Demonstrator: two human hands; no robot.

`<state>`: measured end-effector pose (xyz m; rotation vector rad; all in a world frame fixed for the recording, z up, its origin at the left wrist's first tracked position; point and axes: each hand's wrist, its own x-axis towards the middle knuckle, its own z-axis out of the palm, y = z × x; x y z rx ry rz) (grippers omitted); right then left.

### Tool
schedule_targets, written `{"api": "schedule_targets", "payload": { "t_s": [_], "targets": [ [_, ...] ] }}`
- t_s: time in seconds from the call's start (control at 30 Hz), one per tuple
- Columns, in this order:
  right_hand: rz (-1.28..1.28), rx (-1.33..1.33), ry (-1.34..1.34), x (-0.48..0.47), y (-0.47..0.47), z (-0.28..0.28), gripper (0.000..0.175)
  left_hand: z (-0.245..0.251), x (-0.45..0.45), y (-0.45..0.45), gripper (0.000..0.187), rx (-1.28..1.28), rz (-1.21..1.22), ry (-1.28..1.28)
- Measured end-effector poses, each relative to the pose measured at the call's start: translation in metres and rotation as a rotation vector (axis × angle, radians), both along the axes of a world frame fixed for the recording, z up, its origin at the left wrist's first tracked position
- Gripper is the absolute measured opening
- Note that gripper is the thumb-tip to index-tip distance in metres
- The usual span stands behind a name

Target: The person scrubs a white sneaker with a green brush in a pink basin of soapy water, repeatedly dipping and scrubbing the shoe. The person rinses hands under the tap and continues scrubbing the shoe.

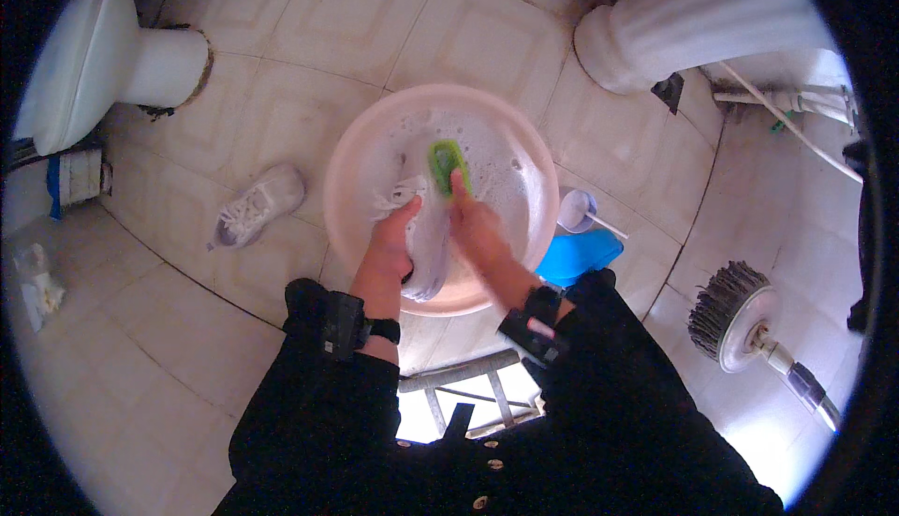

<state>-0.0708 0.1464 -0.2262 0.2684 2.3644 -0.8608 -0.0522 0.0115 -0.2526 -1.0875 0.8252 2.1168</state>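
Note:
A pink plastic basin (344,158) of sudsy water stands on the tiled floor before me. Inside it, my left hand (395,238) grips a white lace-up shoe (428,256), with its loosened laces trailing to the left. My right hand (479,224) is closed around a green scrubbing brush (442,158), the thumb lying along its back. The brush lies over the far end of the shoe; its bristles are hidden beneath it. Left of the basin, on the floor, rests a second white lace-up shoe (261,205).
Beside the basin's right rim are a small cup (577,208) with a white stick or handle and a blue plastic object (581,255). A white toilet (91,66) stands far left, a white pedestal (632,45) far right. A long-handled round brush (737,319) is at right.

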Motion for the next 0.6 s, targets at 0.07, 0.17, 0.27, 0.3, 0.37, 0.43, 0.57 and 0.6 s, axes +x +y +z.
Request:
{"api": "schedule_targets", "payload": {
  "t_s": [0.07,0.17,0.27,0.3,0.37,0.43,0.57,0.6],
  "targets": [
    [0.048,0.048,0.039,0.004,-0.004,0.003,0.048,0.0,-0.001,0.0,0.04,0.0,0.019,-0.037],
    [-0.158,-0.06,0.088,-0.016,0.005,-0.011,0.048,0.004,0.001,0.004,0.043,-0.004,-0.125,-0.034],
    [-0.179,-0.124,-0.006,-0.034,0.033,-0.034,0.05,0.012,0.003,0.004,0.044,0.045,-0.01,0.027],
    [-0.161,-0.137,0.074,-0.032,0.039,-0.042,0.05,0.015,0.003,0.002,0.045,-0.029,-0.015,0.04],
    [-0.241,-0.07,-0.045,-0.009,0.048,-0.051,0.05,0.021,0.0,-0.008,0.046,-0.184,0.003,0.093],
    [-0.345,-0.086,-0.077,0.02,0.042,-0.058,0.051,0.023,-0.003,-0.017,0.047,-0.086,0.047,0.044],
    [-0.455,-0.115,-0.022,0.047,0.02,-0.064,0.047,0.016,-0.005,-0.027,0.048,-0.084,0.093,0.003],
    [-0.428,-0.162,-0.047,0.045,0.017,-0.063,0.046,0.014,-0.005,-0.027,0.047,-0.069,0.103,0.017]
  ]
}}
